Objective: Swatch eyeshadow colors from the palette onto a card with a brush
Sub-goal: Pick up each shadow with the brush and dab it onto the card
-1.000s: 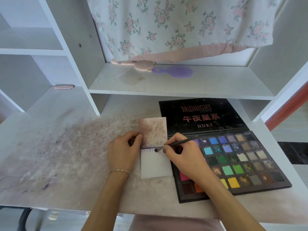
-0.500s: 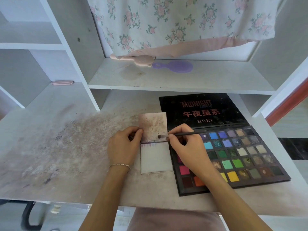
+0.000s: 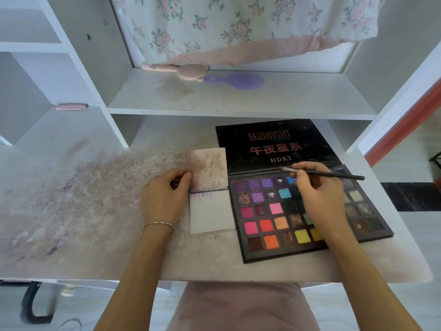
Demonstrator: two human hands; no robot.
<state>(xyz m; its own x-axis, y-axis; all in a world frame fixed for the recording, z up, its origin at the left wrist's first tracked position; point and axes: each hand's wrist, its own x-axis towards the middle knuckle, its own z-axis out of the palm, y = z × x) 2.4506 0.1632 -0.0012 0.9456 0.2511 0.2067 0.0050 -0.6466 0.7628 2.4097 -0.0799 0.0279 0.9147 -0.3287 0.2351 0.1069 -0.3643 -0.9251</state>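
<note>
Right hand [image 3: 319, 199] has moved from the card [image 3: 212, 213] to above the open palette [image 3: 274, 218], fingers pinching the brush [image 3: 329, 174]; brush lies near-horizontal, bristles pointing left; left hand [image 3: 162, 201] still pins the card's left edge, thumb and fingers closed.

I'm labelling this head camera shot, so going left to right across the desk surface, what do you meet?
Stained desk top → left hand → swatch card → eyeshadow palette → right hand holding the brush above the palette's pans.
</note>
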